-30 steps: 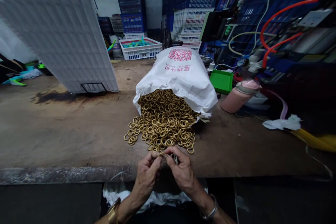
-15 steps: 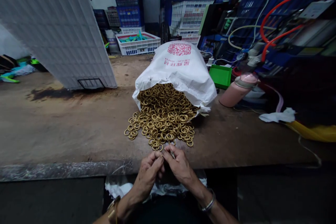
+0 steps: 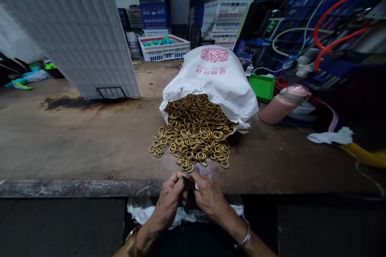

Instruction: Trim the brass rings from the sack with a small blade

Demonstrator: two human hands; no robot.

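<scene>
My left hand point(image 3: 169, 195) is closed in a pinch at the table's front edge, with a gold-coloured ring point(image 3: 185, 174) partly showing at its fingertips. Close beside it, my right hand point(image 3: 209, 197) is also closed; a small pale bit shows between its fingers, but what it grips is mostly hidden. Just beyond both hands lies a heap of gold-coloured rings point(image 3: 196, 140). The rings spill from the mouth of a white sack point(image 3: 217, 76) lying on its side, printed in red.
The brown table point(image 3: 90, 140) carries a tall pale ribbed panel point(image 3: 99, 40) at left. A green tray point(image 3: 261, 87) and a pink cylinder point(image 3: 282, 104) with red hoses stand right of the sack. A white crate point(image 3: 165, 53) and stacked blue crates point(image 3: 155, 16) are behind.
The view has shifted, so the sack and heap sit farther right in the picture. My right hand has turned slightly, and the slim metal piece seen in it is now hidden.
</scene>
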